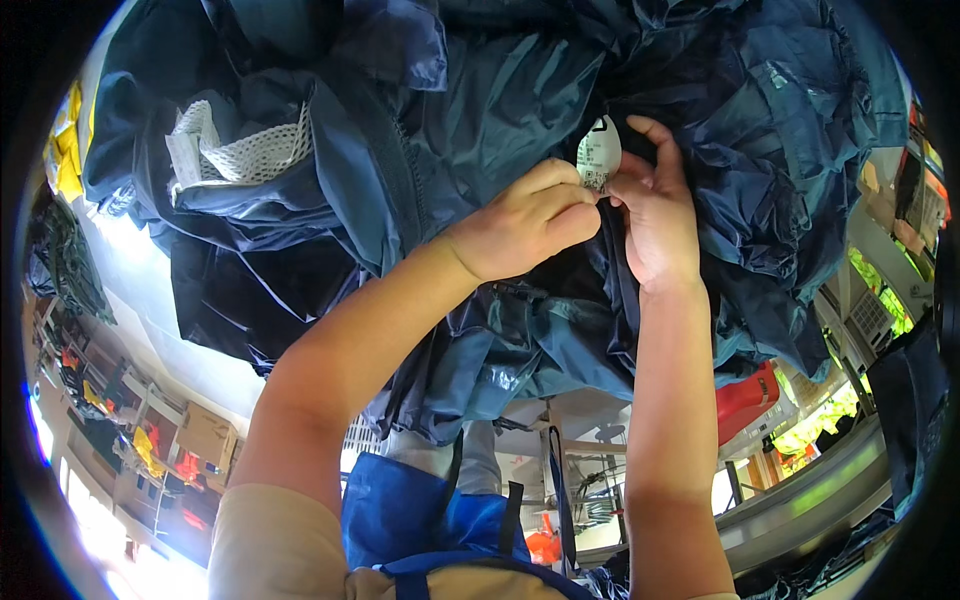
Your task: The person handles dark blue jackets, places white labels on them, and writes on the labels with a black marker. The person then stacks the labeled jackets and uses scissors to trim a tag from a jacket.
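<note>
A dark blue garment (480, 110) of thin, crinkled cloth lies heaped in front of me. A small white printed label (599, 150) stands out from its folds near the middle. My left hand (530, 222) is closed in a pinch at the label's lower edge, its knuckles turned up. From the other side, my right hand (658, 215) pinches the same lower end between thumb and a finger, while another finger stays raised and curved beside the label. The fingertips of both hands nearly meet there. Exactly what lies between them is partly hidden.
White mesh lining (255, 150) shows inside the garment at the left. Below my arms is a blue apron (420, 510). A red object (747, 402) sits to the lower right, near a curved metal rail (810, 505). Cardboard boxes (207, 435) stand at the far left.
</note>
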The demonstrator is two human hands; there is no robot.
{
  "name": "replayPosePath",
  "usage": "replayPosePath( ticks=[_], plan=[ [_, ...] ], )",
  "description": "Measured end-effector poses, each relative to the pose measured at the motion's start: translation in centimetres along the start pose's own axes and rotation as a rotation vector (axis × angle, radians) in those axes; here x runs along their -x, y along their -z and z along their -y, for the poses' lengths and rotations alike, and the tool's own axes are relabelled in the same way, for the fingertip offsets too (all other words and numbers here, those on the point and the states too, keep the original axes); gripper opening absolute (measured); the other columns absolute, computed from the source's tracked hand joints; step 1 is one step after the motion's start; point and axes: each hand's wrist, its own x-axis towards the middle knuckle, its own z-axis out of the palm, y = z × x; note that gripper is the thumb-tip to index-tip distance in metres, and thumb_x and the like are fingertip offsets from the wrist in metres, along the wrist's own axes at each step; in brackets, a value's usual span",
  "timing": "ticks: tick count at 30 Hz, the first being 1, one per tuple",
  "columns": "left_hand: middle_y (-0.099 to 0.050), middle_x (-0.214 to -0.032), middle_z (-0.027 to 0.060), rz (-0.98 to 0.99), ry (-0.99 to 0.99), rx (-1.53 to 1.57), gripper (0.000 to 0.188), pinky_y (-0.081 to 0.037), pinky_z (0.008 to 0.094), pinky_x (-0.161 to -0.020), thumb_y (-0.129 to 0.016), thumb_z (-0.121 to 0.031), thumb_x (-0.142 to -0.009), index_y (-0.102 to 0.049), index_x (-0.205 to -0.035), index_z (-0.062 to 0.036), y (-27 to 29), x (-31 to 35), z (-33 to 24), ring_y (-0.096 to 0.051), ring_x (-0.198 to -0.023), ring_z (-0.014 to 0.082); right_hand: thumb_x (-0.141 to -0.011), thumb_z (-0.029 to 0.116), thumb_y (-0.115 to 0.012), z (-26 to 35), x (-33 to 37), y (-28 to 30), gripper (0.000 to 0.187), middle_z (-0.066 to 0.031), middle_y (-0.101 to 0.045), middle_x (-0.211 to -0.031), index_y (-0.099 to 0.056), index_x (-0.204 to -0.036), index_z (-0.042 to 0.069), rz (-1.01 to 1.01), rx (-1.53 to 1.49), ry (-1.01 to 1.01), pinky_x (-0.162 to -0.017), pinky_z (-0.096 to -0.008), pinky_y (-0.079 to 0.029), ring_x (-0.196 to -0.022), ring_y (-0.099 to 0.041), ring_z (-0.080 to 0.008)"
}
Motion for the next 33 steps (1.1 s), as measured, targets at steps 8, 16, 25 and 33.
replayPosePath(
  ticks=[8, 16, 25, 33],
  plan=[
    [-0.063, -0.088, 0.0114, -0.006, -0.001, -0.022, 0.012, -0.052, 0.0340, -0.074, -0.063, 0.003, -0.072, -0.056, -0.080, -0.0012, 0.6, 0.0, 1.0, -0.061, -0.084, 0.0272, -0.074, -0.014, -0.046, -0.1, -0.4, -1.5, 0.063, -0.0087, -0.062, -0.095, -0.041, -0.132, 0.010, 0.010, -0.066, 0.064, -0.072, -0.0232, -0.039, -0.078, -0.051, -0.0109],
    [-0.057, -0.119, 0.0198, 0.530, 0.536, -0.146, 0.030, -0.041, 0.0408, -0.099, -0.042, -0.010, -0.090, -0.056, -0.116, -0.0074, 0.3, -1.1, -2.1, -0.050, -0.116, 0.0357, -0.081, -0.007, -0.051, 0.3, 11.7, -4.4, 0.050, -0.0145, -0.056, -0.121, -0.045, -0.129, 0.003, -0.223, 0.435, 0.596, -0.096, -0.0351, -0.043, -0.110, -0.056, -0.0276],
    [-0.060, -0.103, 0.0181, 0.739, 0.226, -0.136, 0.027, -0.045, 0.0404, -0.088, -0.059, -0.001, -0.081, -0.056, -0.108, 0.0003, 9.7, -0.2, -21.6, -0.057, -0.096, 0.0350, -0.091, 0.023, -0.060, -1.9, 59.1, 7.5, 0.036, -0.0109, -0.064, -0.104, -0.055, -0.122, 0.005, 0.047, 0.220, 0.022, -0.086, -0.0315, -0.050, -0.093, -0.064, -0.0196],
    [-0.063, -0.108, 0.0145, 0.886, -0.310, 0.343, 0.018, -0.049, 0.0297, -0.073, -0.055, 0.003, -0.084, -0.062, -0.100, 0.0005, -0.6, -1.9, -63.3, -0.061, -0.083, 0.0225, -0.091, 0.016, -0.056, -17.7, 95.3, 13.5, 0.021, -0.0070, -0.069, -0.084, -0.061, -0.108, 0.005, -1.180, -0.814, 0.235, -0.056, -0.0193, -0.044, -0.063, -0.059, -0.0078]
  ],
)
